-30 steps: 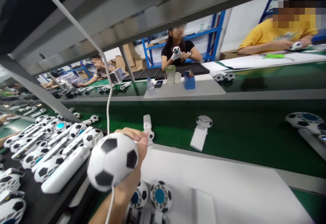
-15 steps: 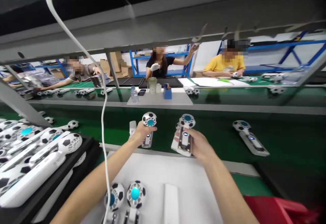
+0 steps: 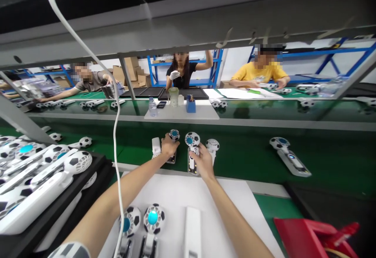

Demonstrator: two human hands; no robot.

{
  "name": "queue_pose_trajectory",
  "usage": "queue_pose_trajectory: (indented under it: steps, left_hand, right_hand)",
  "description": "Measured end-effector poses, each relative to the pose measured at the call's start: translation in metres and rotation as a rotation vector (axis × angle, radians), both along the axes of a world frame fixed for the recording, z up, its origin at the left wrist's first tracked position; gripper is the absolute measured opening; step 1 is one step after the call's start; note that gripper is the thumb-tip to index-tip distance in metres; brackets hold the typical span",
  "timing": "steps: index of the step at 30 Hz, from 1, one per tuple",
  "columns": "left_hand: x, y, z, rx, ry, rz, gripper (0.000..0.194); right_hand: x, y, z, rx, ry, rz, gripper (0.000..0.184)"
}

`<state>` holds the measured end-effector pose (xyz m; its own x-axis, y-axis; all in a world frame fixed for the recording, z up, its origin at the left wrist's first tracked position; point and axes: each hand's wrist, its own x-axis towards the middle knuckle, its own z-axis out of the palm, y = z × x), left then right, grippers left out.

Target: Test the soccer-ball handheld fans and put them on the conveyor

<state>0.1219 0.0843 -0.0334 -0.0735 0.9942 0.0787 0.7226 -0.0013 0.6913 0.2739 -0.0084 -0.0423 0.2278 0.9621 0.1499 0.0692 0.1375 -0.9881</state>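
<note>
My left hand (image 3: 169, 147) is closed around a soccer-ball fan (image 3: 174, 134), whose ball head with a blue disc shows above my fingers. Beside it, a white handle piece (image 3: 156, 146) lies on the green belt. My right hand (image 3: 205, 161) grips a second soccer-ball fan (image 3: 192, 139) by its handle, which has its inner parts exposed. Just right of that hand is another ball-headed fan (image 3: 212, 145), partly hidden by my fingers; whether I touch it, I cannot tell. Nearer me, two open-handled fans (image 3: 152, 217) and a white handle cover (image 3: 193, 226) lie on the white sheet.
A tray (image 3: 96, 164) stacked with soccer-ball fans stands at left. One open fan (image 3: 289, 156) lies on the belt (image 3: 243, 152) at right. A red bin (image 3: 305, 234) is near right. A white cable (image 3: 116, 140) hangs before me. Several co-workers sit across the line.
My right hand has moved left with its fan, leaving the other fan at its right side. My left hand has shifted slightly farther away, its fan lower under my fingers.
</note>
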Motion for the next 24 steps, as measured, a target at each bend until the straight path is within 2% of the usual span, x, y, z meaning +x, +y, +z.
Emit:
queue_pose_trajectory:
  steps: [2, 5, 8, 11, 15, 18, 21, 24]
  left_hand:
    - [0.004, -0.001, 0.0, 0.013, 0.097, -0.02, 0.042]
    - [-0.001, -0.001, 0.008, 0.008, 0.219, -0.104, 0.041]
    - [-0.023, 0.007, 0.023, -0.043, 0.307, -0.237, 0.036]
    - [-0.052, 0.019, 0.038, -0.143, 0.366, -0.408, 0.033]
    - [-0.073, 0.03, 0.047, -0.233, 0.387, -0.591, 0.03]
    - [-0.075, 0.031, 0.045, -0.247, 0.358, -0.65, 0.032]
    - [-0.078, 0.028, 0.047, -0.233, 0.278, -0.631, 0.03]
    - [-0.086, 0.024, 0.056, -0.199, 0.144, -0.506, 0.029]
  right_hand:
    - [0.0, 0.001, -0.003, 0.024, -0.158, -0.054, 0.054]
    - [0.01, 0.0, -0.001, 0.012, -0.4, -0.114, 0.041]
    - [0.028, -0.002, 0.004, -0.052, -0.589, -0.165, 0.032]
    - [0.048, -0.003, 0.008, -0.198, -0.698, -0.203, 0.031]
    - [0.068, -0.005, 0.004, -0.383, -0.733, -0.185, 0.039]
    - [0.077, -0.007, -0.002, -0.432, -0.693, -0.181, 0.047]
    - [0.092, -0.006, -0.005, -0.451, -0.599, -0.225, 0.051]
    - [0.117, -0.005, -0.006, -0.45, -0.466, -0.318, 0.044]
